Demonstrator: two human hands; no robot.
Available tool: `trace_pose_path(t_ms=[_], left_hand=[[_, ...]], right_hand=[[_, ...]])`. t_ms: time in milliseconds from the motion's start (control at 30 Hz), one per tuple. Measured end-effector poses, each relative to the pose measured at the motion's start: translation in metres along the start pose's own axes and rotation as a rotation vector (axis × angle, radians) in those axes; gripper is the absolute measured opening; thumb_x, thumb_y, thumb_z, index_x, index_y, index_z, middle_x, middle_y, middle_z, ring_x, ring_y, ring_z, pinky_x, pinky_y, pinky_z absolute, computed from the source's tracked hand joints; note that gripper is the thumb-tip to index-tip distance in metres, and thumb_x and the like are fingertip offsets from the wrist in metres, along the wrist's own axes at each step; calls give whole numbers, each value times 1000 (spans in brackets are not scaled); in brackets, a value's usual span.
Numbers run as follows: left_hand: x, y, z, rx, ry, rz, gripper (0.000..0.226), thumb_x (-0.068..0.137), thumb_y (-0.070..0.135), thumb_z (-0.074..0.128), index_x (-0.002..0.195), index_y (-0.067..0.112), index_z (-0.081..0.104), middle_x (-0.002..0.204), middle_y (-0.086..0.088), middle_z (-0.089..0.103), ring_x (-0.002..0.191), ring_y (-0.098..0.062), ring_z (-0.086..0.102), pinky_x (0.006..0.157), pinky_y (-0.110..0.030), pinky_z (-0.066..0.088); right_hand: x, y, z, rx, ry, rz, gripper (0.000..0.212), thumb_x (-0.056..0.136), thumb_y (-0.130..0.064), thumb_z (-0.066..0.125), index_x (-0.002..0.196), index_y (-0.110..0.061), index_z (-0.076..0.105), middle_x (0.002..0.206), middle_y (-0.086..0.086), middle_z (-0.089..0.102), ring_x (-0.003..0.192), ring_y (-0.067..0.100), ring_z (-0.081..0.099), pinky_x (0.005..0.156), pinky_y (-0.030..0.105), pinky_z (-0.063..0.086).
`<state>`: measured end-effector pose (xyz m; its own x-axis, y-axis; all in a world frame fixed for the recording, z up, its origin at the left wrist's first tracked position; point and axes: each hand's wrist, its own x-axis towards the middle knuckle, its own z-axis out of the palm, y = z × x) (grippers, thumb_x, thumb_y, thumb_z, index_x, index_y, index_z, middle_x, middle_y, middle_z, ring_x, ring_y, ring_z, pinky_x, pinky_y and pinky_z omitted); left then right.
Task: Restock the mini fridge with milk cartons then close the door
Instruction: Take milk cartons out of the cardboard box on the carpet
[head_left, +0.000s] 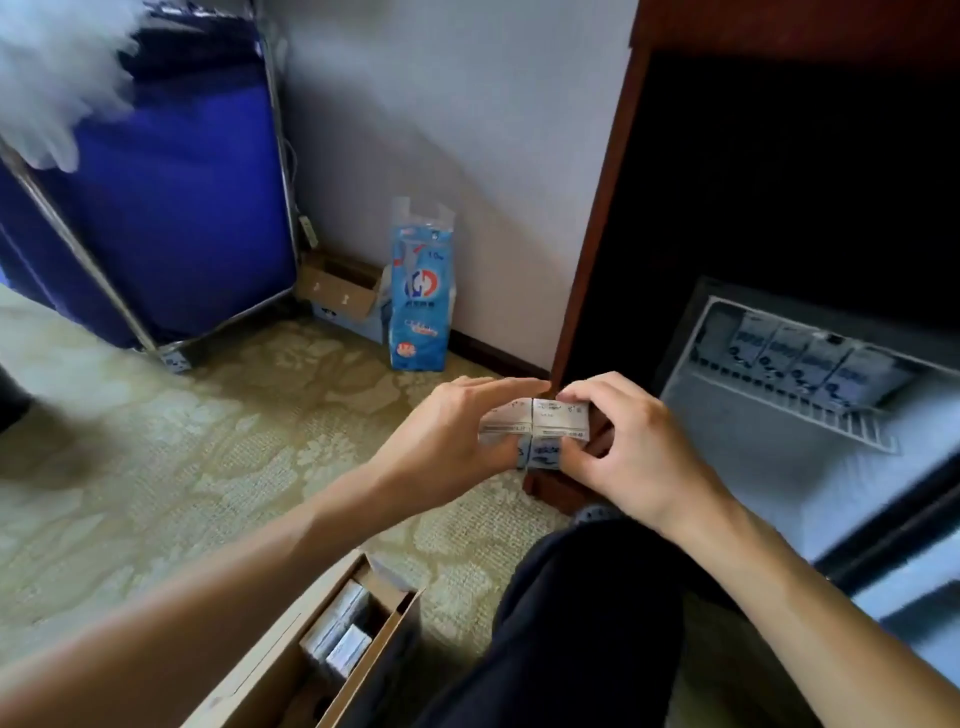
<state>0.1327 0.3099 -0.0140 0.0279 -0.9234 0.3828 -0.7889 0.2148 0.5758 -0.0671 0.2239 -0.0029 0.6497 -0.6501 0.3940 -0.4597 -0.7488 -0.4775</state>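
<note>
Over the carpet, dead centre of view, I had two milk cartons (535, 426) pressed side by side between both hands. Left hand (457, 431) wrapped the left carton, fingers flat over its top; right hand (623, 441) pinched the right one, thumb underneath. So both grips closed on cartons, not free.

Mini fridge (810, 447) sat at 3 o'clock inside the dark wood cabinet (597, 234), door open. Its door shelf (795, 374) already carried a row of cartons behind the rail, about four, blurred. Supply box (332, 639) at 6 o'clock, open, more cartons showing inside. Blue cart (156, 208) at 10 o'clock and a blue-white pack (421, 301) against the wall at 12, neither looked involved.

My read: mid-restock, pair lifted from the box and squared up, not yet in the fridge. Door closing was still to come.

Next move called for swinging the pair right toward 3 o'clock, keeping them upright and pressed together, then finding a free slot. Couldn't tell from here whether the rail row had room or the inner shelf was needed.
</note>
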Motion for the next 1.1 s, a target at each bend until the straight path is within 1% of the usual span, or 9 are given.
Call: trace_pose_path(t_ms=[67,133,333,467,533,667,733,933,1100], left_hand=[[21,10,16,-12,-17,40,50,84,32,75,133,34,62,121,15,67,110,-2,61,89,-34,54],[39,20,34,-30,-47,59,48,83,28,74,129,33,64,118,15,68,105,0,62,86,-32,54],[94,40,97,-45,-166,108,49,83,22,72,130,29,65,122,12,67,104,-1,61,88,-24,53],[128,38,153,-67,-242,123,47,83,19,72,129,29,66,117,10,68,102,-5,62,90,-30,53],[143,33,182,-78,-276,118,46,82,19,71,128,27,67,115,9,69,100,-6,63,89,-30,53],[174,23,236,-82,-322,119,47,82,24,72,128,25,66,114,7,71,97,-6,65,87,-29,55],[189,19,260,-65,-340,107,49,81,21,73,129,24,62,111,6,71,93,-10,67,84,-28,56],[228,-4,339,-79,-391,14,40,77,12,71,111,23,55,96,3,71,77,-12,67,70,-34,58],[247,-31,397,-101,-449,-48,41,77,10,66,112,25,53,98,0,67,78,-17,65,67,-34,58]], right_hand=[[-5,16,-18,-21,12,26,29,81,-21,76,108,-26,66,106,-16,59,93,4,58,75,21,50],[-11,34,-32,-31,19,63,28,81,-20,77,106,-27,67,104,-16,59,91,5,59,73,24,51],[-31,109,-56,-28,29,176,32,79,-17,77,109,-25,67,104,-15,59,91,7,60,77,35,53],[-36,164,-60,-50,9,266,34,79,-19,77,111,-26,68,105,-14,59,91,7,60,81,34,53],[-37,190,-60,-72,-16,316,35,79,-18,76,113,-24,68,106,-11,60,91,9,59,83,34,52],[-35,243,-57,-122,-56,389,36,77,-19,75,113,-22,67,106,-9,60,91,12,60,85,33,52],[-35,269,-52,-153,-64,426,38,78,-21,75,115,-20,66,108,-8,60,95,14,60,86,33,51],[-35,348,-23,-165,-64,525,40,78,-21,77,115,-16,65,107,-5,59,93,15,59,84,33,52],[-25,407,5,-183,-129,568,35,76,-19,77,110,-16,68,102,-5,62,91,16,60,82,35,53]])
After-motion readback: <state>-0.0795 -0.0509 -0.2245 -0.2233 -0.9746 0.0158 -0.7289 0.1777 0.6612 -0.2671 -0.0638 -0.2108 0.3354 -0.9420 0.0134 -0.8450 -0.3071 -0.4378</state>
